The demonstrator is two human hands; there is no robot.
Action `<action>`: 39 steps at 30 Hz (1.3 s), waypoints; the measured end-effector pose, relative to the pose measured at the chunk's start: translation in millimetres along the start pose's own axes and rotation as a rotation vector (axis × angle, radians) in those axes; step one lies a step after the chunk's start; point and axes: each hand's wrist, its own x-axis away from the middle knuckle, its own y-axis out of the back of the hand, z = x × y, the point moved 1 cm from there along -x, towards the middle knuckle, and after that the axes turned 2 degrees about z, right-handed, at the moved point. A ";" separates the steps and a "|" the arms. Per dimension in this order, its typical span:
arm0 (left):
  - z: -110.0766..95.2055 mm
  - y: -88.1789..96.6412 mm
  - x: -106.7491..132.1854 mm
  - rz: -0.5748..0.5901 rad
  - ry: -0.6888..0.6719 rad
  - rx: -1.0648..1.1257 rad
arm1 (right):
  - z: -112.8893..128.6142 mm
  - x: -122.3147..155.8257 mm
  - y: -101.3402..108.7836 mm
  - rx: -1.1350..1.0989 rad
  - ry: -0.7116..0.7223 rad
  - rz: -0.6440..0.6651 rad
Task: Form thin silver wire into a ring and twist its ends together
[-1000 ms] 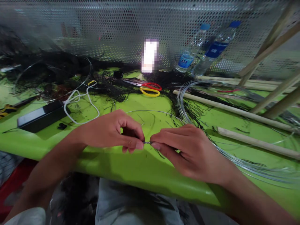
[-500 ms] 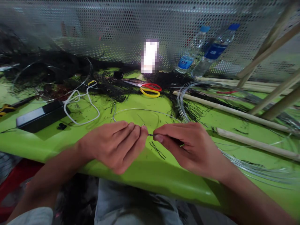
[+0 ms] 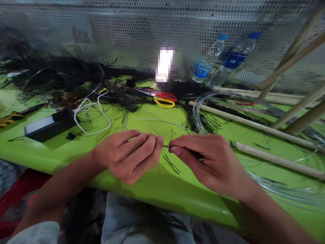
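Over the green table (image 3: 152, 184), my left hand (image 3: 132, 154) and my right hand (image 3: 210, 162) are closed with their fingertips almost meeting. A short twisted length of wire (image 3: 166, 146) shows in the small gap between them, pinched at each end. My fingers hide the rest of what they hold. Behind the hands a thin silvery wire (image 3: 157, 120) arcs across the table and runs towards the coil of wire (image 3: 196, 113) at the right. Several dark thread scraps (image 3: 171, 164) lie just below the fingertips.
Scissors with red and yellow handles (image 3: 165, 100) lie further back. At the left are a black box (image 3: 50, 125), a white cord (image 3: 104, 127) and a yellow-black handled tool (image 3: 11, 118). Wooden sticks (image 3: 276, 159) and two water bottles (image 3: 232, 61) are at the right, before a perforated metal panel (image 3: 122, 34).
The whole view has shifted slightly, with things sitting a little further right and lower. Both hands keep their pinch on the twisted wire; the left hand has turned slightly.
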 end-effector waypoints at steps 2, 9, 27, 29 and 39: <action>-2.0 -1.3 0.9 0.013 0.040 0.027 | 1.8 0.5 -0.5 -0.002 0.014 -0.010; -0.3 -3.1 -17.3 0.176 0.536 0.313 | -2.2 1.2 -3.2 0.070 -0.034 -0.049; 16.1 2.8 -16.0 0.254 0.819 0.956 | -4.0 0.3 -6.1 0.083 -0.014 -0.016; 14.6 2.0 -16.0 0.151 0.722 0.867 | -3.5 -0.4 -3.7 0.035 -0.027 -0.026; 9.1 -12.6 -12.2 -0.308 0.309 0.416 | 1.7 1.4 5.2 -0.205 -0.148 -0.048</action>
